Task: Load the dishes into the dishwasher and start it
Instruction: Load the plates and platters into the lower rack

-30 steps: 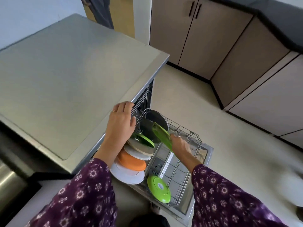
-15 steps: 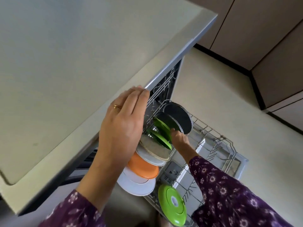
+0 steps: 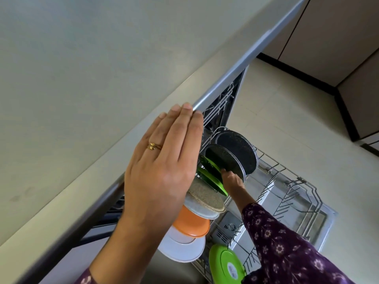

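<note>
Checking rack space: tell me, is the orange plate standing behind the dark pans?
No, the orange plate stands nearer the camera, with several plates between it and the dark pans.

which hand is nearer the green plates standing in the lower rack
Right. The right hand is at the green plates, fingers touching them. The left hand rests up on the dishwasher's grey top edge, above the rack.

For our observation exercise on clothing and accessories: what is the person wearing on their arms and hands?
Both arms have dark purple sleeves printed with small pale flowers. The left hand wears a thin gold ring on one finger. The right hand shows no jewellery.
</note>
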The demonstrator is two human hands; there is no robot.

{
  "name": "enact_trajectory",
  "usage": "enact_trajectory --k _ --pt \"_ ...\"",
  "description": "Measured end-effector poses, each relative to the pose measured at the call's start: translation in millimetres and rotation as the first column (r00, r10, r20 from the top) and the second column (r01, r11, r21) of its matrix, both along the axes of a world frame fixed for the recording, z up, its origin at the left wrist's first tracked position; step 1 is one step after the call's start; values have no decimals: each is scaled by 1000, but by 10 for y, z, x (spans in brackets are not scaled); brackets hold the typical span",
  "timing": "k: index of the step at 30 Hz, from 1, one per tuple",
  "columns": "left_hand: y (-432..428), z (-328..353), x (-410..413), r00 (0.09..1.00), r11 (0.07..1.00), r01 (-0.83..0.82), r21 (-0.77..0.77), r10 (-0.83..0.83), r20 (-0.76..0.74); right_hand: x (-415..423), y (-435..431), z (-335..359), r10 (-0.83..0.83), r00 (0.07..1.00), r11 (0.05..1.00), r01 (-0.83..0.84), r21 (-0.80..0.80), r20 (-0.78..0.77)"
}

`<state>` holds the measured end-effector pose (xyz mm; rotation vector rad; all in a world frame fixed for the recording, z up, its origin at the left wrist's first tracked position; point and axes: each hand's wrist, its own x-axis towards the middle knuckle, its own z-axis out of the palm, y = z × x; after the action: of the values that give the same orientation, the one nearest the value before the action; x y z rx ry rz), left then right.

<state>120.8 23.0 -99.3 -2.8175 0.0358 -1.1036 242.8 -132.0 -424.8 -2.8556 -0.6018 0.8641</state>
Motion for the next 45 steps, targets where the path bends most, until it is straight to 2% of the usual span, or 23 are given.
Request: enact_trajectory --k 9,14,19,23,27,31,35,40,45 --pt "-20 -32 32 997 999 -31 38 28 71 21 -77 -253 -110 991 992 114 48 -82" --pt "-25 -20 38 997 999 -34 22 32 64 35 -52 -5 -144 986 986 150 67 -81" --pt "-44 -6 39 1000 995 -14 -97 16 13 4 -27 416 -133 989 990 135 43 -61" --pt "-40 93 -3 995 974 -5 -225 -18 -100 -195 6 913 -85 994 995 89 50 -74" --pt "-12 358 -89 961 915 2 -404 -114 -251 -521 158 2014 12 995 996 -3 91 -97" --pt "27 695 -269 891 883 -36 -468 -184 -416 -782 288 2949 57 998 976 -49 214 -27" --pt "210 1020 -693 898 827 -201 -525 -58 -436 -1086 443 3786 93 992 939 -117 323 89" --pt "504 1401 -1770 920 658 -372 -655 165 -356 -1662 867 4617 249 952 865 -301 400 179" --pt "825 1428 -3398 835 515 -545 -662 407 -371 -2604 1543 5100 418 892 741 -445 503 173"
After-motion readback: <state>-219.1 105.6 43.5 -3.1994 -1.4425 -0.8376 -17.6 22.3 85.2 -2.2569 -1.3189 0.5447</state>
